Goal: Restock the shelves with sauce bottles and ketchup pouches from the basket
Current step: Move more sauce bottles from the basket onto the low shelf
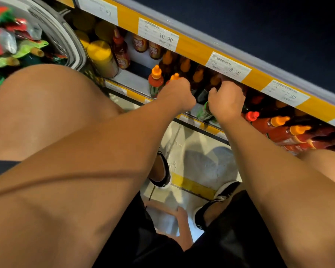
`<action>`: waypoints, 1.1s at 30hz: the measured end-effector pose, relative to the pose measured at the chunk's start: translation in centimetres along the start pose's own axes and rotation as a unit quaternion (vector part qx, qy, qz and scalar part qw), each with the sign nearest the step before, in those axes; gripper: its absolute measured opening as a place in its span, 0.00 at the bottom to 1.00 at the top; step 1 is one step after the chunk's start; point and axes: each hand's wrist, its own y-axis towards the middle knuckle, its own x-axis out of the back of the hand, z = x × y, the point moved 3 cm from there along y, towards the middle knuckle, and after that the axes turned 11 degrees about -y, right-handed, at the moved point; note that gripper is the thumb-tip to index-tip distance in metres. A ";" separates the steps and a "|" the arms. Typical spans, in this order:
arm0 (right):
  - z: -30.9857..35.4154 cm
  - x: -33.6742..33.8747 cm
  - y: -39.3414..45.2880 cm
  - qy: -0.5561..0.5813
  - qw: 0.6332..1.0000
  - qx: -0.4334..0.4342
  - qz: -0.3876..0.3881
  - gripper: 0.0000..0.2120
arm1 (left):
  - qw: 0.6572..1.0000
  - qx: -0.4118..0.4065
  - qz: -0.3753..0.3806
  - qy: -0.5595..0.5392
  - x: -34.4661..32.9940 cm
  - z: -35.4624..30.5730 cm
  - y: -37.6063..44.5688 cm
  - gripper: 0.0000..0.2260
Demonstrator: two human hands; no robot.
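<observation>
Reaching under the shelf edge (197,53), left hand (177,94) and right hand (227,101) curl.

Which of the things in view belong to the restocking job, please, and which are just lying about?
Job:
- left hand, gripping a bottle
- right hand, gripping a bottle
- basket
- pouches
- shelf bottles

Just about:
- price tags
- yellow-lidded jars
- shoes
- floor
</observation>
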 end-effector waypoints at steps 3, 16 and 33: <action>-0.2 -0.6 1.1 -0.028 0.998 -0.007 0.048 0.18 | 0.999 -0.018 0.044 -0.016 -2.2 -0.4 0.1 0.06; -0.4 -2.9 4.9 -0.021 0.961 -0.043 0.271 0.10 | 0.994 -0.060 0.079 -0.055 -8.8 0.5 2.7 0.24; -1.8 -1.6 4.2 -0.142 0.972 0.029 0.182 0.14 | 0.983 -0.181 0.030 0.004 -9.0 -1.5 2.3 0.11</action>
